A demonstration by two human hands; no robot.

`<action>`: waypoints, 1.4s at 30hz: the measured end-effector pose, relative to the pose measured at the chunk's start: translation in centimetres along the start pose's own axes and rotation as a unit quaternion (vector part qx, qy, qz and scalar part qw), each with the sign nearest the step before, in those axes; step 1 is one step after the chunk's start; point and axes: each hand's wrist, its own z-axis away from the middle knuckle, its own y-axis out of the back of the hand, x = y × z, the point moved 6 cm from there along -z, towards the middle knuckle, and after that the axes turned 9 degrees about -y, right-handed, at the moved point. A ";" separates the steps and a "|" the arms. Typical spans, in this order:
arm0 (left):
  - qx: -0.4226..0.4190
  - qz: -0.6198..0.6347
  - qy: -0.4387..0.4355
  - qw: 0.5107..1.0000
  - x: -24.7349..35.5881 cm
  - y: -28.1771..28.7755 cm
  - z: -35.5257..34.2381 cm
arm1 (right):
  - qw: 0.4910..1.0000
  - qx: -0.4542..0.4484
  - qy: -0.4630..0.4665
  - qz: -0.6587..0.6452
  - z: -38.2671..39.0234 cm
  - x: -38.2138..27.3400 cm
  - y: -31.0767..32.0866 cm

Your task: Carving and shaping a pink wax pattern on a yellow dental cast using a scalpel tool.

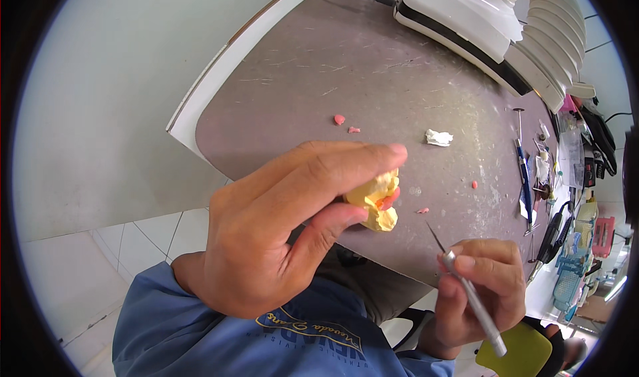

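My left hand (273, 214) is closed around a yellow plaster dental model (379, 220), fingers over its top and thumb along its near side. Pink wax-like material (389, 200) shows on the model's right side, and the rest of the model is hidden by the hand. In my right hand (491, 277) is a slim knife (478, 302) with a silver metal handle, pinched between thumb and fingers. Its thin, dark, pointed blade slants up and left, apart from the model.
Small pink scraps (339, 120) and a crumpled white piece (438, 137) lie on the brown, scratched table (279, 91). A white machine (459, 14) with a ribbed hose (552, 31) stands at the back right. Along the right side are a blue-handled instrument (524, 181), other tools and plastic baskets (570, 277).
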 end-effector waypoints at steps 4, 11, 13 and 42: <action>0.007 -0.007 0.014 1.000 -0.5 0.0 -0.1 | 1.000 0.017 0.016 -0.003 0.5 -0.5 -1.5; 0.015 -0.021 0.034 0.999 -0.6 0.2 0.0 | 0.995 -0.046 0.058 0.070 -0.1 -1.3 -2.5; 0.017 -0.024 0.033 0.999 -0.6 0.2 0.0 | 0.995 -0.044 0.049 0.074 -0.1 -1.2 -2.7; 0.028 -0.051 -0.004 0.998 -0.7 0.4 0.1 | 1.000 -0.008 -0.005 0.021 0.6 -0.2 -2.3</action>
